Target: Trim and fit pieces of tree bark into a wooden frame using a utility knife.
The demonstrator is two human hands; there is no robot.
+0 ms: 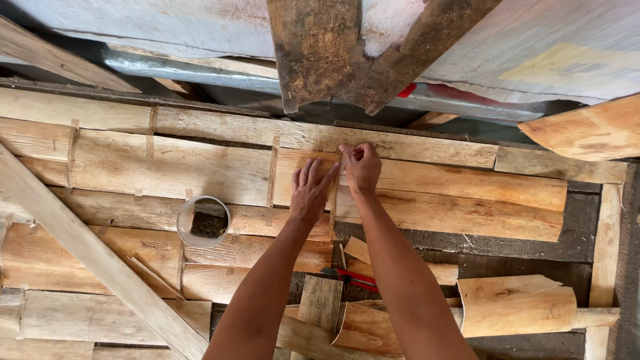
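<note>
Hidden or cut-off items:
- Red-handled tool [353, 279]: lies between the two forearms, mostly covered by them; kind cannot be told.
- Right hand [361, 167]: fingertips curled together at a veneer strip; what they pinch is too small to tell.
- Left hand [310, 190]: palm hides the sheet seam beneath.
- Tape roll [203, 221]: its thickness is unclear.
- Dark plank [347, 50]: cut off by top edge.
- Diagonal batten [93, 257]: runs out at bottom edge.
- Curled veneer piece [517, 305]: its inside is hidden.

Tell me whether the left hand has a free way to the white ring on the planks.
Probably yes: the left hand lies flat on the veneer sheets, the white ring sits uncovered nearby to its left, and nothing stands between them.
</note>
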